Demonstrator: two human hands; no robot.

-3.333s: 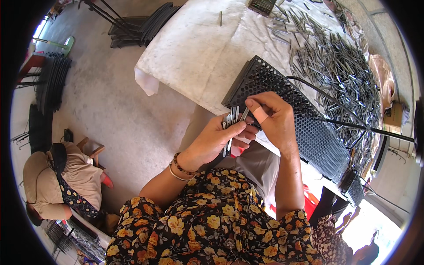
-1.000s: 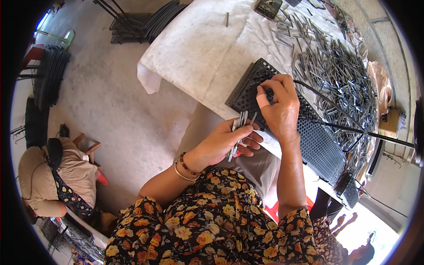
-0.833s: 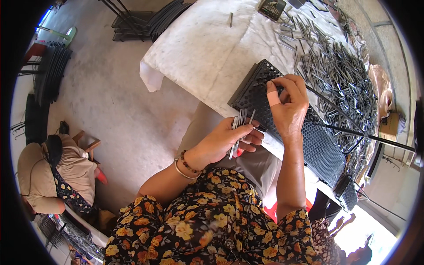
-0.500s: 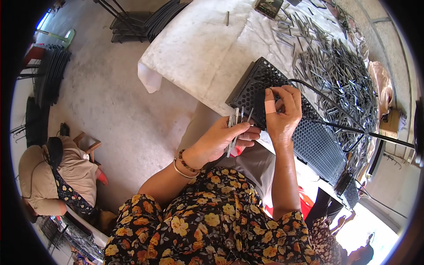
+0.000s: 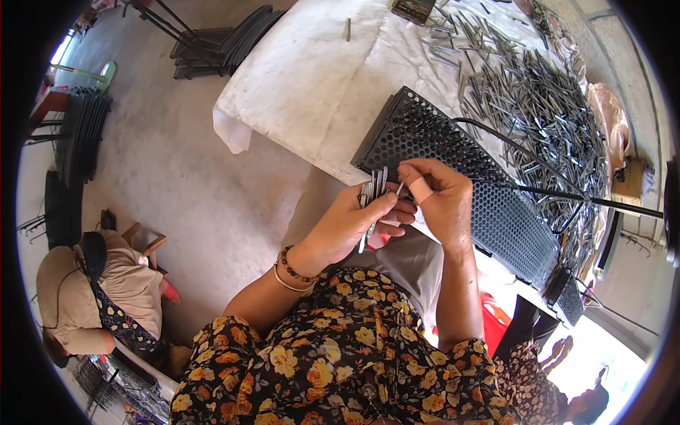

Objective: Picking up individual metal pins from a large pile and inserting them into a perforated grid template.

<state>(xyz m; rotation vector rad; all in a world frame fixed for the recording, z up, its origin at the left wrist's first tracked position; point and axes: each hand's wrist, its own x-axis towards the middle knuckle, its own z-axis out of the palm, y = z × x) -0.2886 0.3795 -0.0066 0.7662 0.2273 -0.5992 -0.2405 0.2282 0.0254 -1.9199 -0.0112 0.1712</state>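
Observation:
My left hand point(image 5: 333, 230) is closed around a small bunch of thin grey metal strips point(image 5: 372, 190) whose ends stick out past the thumb. Just to its right, my right hand point(image 5: 446, 212) has thumb and index finger pinched on the end of a single metal strip point(image 5: 400, 189), close to the left fingertips. A plaster-like band wraps the right thumb. Beyond both hands lies a black perforated metal panel point(image 5: 513, 237). Many dark strips stand upright in the holes of its far part, while the near right part shows bare holes.
A large heap of loose metal strips point(image 5: 538, 120) covers the right of the white-covered table point(image 5: 304, 92). Black rods point(image 5: 595, 201) reach across the panel from the right. Stacked black panels point(image 5: 248, 39) stand on the floor. A person point(image 5: 106, 290) sits at left, another point(image 5: 538, 382) at lower right.
My right hand has come down and left from above the panel to the strips at my left hand, and its fingers now pinch one. The view has shifted slightly.

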